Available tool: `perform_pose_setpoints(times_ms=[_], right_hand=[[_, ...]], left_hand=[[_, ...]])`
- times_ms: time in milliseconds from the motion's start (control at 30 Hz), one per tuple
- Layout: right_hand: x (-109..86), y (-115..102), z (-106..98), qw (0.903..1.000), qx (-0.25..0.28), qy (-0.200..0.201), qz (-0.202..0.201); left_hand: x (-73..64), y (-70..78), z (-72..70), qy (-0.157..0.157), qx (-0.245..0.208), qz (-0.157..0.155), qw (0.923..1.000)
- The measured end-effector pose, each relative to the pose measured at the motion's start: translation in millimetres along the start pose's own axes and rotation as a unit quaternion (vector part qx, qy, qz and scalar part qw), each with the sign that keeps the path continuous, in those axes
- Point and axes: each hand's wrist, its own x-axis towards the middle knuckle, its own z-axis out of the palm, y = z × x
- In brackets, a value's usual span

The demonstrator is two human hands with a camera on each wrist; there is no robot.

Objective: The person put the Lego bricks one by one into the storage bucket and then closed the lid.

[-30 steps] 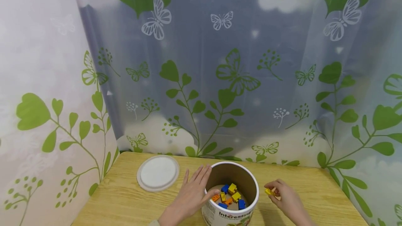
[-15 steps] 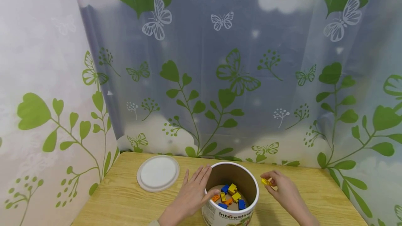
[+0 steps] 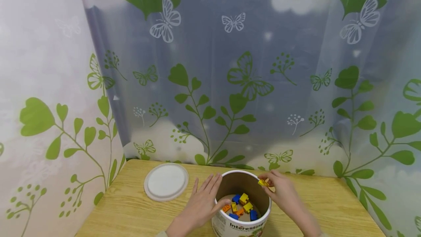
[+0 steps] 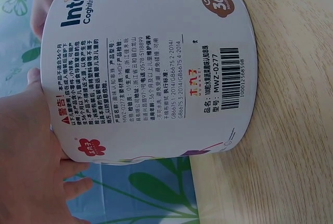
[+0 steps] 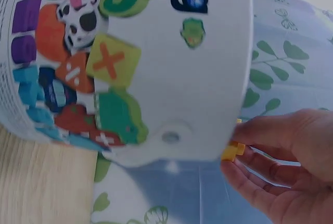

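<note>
A white cylindrical bucket with printed lettering stands on the table with its top uncovered. Inside lie several toy bricks, among them a blue brick, a yellow brick and an orange brick. My left hand rests against the bucket's left rim, its fingers straight and the thumb reaching over the edge. At the right rim, my right hand pinches a small yellow building brick between thumb and fingers. The right wrist view has this yellow brick right beside the bucket's edge, partly covered by fingers.
A round white lid lies on the wooden table, left of the bucket. Behind the table hangs a curtain printed with leaves and butterflies, and another patterned panel borders the left side.
My right hand has moved left with the yellow brick, from beside the bucket up to its right rim. The left hand and the bricks inside have kept their places.
</note>
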Motion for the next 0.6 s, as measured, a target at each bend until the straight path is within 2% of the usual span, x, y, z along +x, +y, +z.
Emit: perform_pose_setpoints(times_ms=[133,300,600], right_hand=[[5.6,-6,11,0.9999,0.011,0.001,-0.007],[8.9,-11,26,0.9989,0.031,-0.002,-0.035],[8.6,-17,44,0.9952,0.059,-0.046,-0.062]], left_hand=[[-0.2,1.0,-0.4,0.001,0.003,0.000,1.0000],[-0.6,1.4,-0.8,0.003,0.007,-0.001,1.0000],[-0.5,0.6,-2.1,-0.005,0.006,-0.003,1.0000]])
